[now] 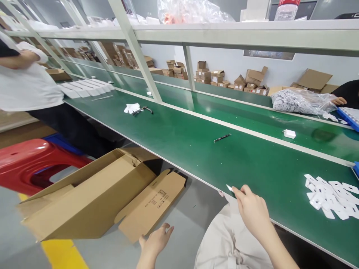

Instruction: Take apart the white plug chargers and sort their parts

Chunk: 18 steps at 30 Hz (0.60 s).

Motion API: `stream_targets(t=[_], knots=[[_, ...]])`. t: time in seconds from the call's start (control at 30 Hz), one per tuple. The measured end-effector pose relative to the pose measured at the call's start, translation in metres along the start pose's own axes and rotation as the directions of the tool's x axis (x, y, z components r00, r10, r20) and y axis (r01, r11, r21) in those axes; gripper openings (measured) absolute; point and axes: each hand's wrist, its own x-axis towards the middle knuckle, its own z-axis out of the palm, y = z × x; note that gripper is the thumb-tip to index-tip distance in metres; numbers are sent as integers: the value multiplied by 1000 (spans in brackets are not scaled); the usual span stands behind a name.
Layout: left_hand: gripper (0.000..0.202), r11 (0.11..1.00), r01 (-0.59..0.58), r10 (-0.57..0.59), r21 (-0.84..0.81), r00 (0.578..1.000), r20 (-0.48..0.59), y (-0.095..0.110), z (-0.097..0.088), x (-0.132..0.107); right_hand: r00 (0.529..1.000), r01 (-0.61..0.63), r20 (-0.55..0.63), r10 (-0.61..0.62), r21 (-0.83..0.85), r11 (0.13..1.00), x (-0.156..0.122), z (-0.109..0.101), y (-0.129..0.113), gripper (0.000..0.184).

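Observation:
My right hand [251, 205] is at the near edge of the green work surface [179, 136], its thumb and fingers pinching a small white piece [229, 188]. Most of that piece is hidden by the fingers. My left hand [157, 239] hangs lower, over the grey floor, fingers apart and holding nothing. Closest to it is the printed flap [154, 205] of a cardboard box [89, 201]. To the right of my right hand lies a loose pile of flat white plastic pieces [331, 196], several with openings in them.
A black pen [222, 138] and a white plug adapter [289, 133] lie on the green surface. Pliers [143, 110] rest farther left. A person [28, 74] stands at left near a red stool [39, 160]. Another person's hand [339, 100] is beside a filled plastic bag [300, 101].

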Motion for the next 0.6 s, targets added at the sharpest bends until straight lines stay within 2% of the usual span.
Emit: stream_targets(t=[0.1,0.2,0.27,0.33,0.4,0.53,0.6], knots=[[34,1000,-8,7,-21,1000,-14,1,0,-2,986,156,-46,-157,-26,987,4,1,-11,46],[29,999,-3,1,-54,999,-40,-3,2,-9,937,329,-90,-337,-98,939,16,-4,-16,50],[30,996,17,-23,-89,998,-63,-9,6,-18,865,479,-92,-494,-145,866,31,-10,-17,45],[33,991,40,-52,-130,994,-93,-15,12,-28,769,617,-67,-635,-178,766,49,-17,-18,37],[32,984,46,-69,-170,989,-133,-19,16,-37,686,708,-38,-726,-191,680,69,-22,-22,30],[32,974,31,-81,-224,973,-215,-20,20,-43,588,795,-1,-809,-184,578,102,-30,-28,30],[32,972,37,-94,-233,966,-242,-20,20,-43,576,805,-1,-817,-175,568,112,-37,-24,36]])
